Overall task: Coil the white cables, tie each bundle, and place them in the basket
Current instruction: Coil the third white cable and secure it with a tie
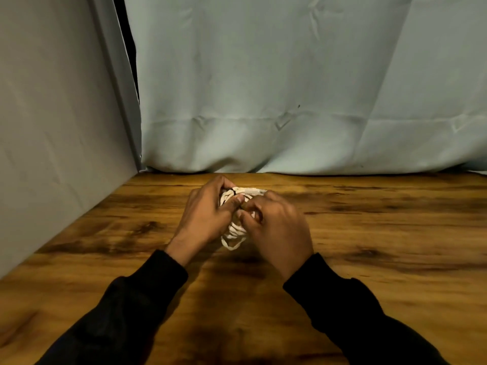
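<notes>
A coiled white cable (235, 233) is held between both hands just above the wooden table (369, 259). My left hand (205, 214) grips the coil's left side, thumb pressed onto the loops. My right hand (276, 227) pinches the coil from the right, fingertips meeting the left thumb. A thin black tie (232, 191) crosses the top of the bundle near the left fingers. The cable's white plug ends (251, 191) stick out to the right at the top. Loops hang out below the hands. No basket is in view.
A pale blue-grey cloth backdrop (290, 88) hangs along the table's far edge. A grey panel (52, 127) walls off the left side. Both forearms are in black sleeves.
</notes>
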